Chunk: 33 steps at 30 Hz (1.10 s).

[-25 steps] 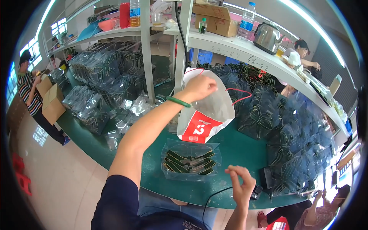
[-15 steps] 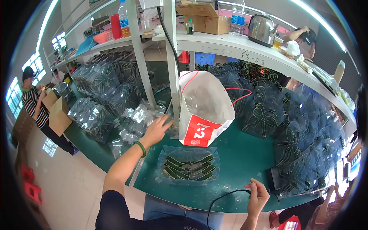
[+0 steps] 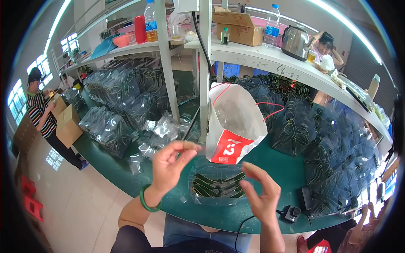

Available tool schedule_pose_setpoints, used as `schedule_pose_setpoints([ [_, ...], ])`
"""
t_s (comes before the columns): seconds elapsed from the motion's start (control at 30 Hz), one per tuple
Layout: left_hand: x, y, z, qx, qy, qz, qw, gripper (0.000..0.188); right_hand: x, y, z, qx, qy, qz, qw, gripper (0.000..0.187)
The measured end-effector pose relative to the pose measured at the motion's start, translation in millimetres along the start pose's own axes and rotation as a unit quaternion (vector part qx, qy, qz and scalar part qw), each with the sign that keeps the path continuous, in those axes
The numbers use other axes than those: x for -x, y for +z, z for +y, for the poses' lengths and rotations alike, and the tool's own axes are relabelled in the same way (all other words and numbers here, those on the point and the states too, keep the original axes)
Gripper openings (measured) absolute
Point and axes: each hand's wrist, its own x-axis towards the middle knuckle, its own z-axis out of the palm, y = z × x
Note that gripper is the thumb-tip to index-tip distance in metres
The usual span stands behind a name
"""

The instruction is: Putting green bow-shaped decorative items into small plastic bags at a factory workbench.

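Observation:
A clear plastic box (image 3: 217,201) with dark green, gold-edged ribbon pieces (image 3: 206,185) in it lies on the green table before me. My left hand (image 3: 166,166), a green bangle on its wrist, is raised at the box's upper left. Its thumb and forefinger are drawn close together; whatever they pinch is too small and blurred to name. Over the box's right side hovers my right hand (image 3: 263,192), thumb and fingers apart, nothing seen in it. Behind the box stands a white and red paper bag (image 3: 238,145) with clear plastic inside.
Small clear packets (image 3: 162,130) lie loose at the left. Stacks of clear ribbon packages (image 3: 109,84) fill the left back, more (image 3: 337,160) the right. A small black device (image 3: 290,213) with a cable sits at the front edge. Shelf posts (image 3: 205,84) rise behind. Other people are nearby.
My left hand has come back from the loose packets toward the box. My right hand has moved up and left from the cable, its fingers spreading. The black device now shows; the view has shifted slightly.

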Motion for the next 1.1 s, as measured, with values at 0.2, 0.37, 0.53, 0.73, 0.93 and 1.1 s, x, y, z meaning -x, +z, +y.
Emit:
schedule_pose_setpoints([
  [0.2,38.3,14.4,-8.7,0.136,-0.122,-0.043,0.982,0.03,-11.1,42.9,13.1,-0.236,0.09,-0.029,0.967,0.047],
  [0.37,41.0,26.7,-3.0,0.05,0.004,-0.035,0.998,0.047,-8.8,24.3,2.7,-0.125,0.089,-0.058,0.986,0.041],
  [0.53,47.7,28.9,-17.8,0.124,-0.097,-0.068,0.985,0.026,-3.4,23.3,3.1,-0.128,0.071,-0.06,0.987,0.038],
  [0.73,55.7,27.1,-24.3,0.186,-0.138,-0.061,0.971,0.017,-3.9,25.0,2.9,-0.059,-0.007,-0.033,0.998,0.028],
  [0.93,39.0,19.9,4.6,-0.124,0.031,-0.098,0.987,0.028,-11.9,19.8,5.9,-0.003,-0.082,-0.09,0.993,0.025],
  [1.1,44.9,9.9,-17.7,-0.056,0.021,-0.093,0.994,0.025,-9.7,30.8,-5.2,-0.041,-0.02,-0.043,0.998,0.024],
])
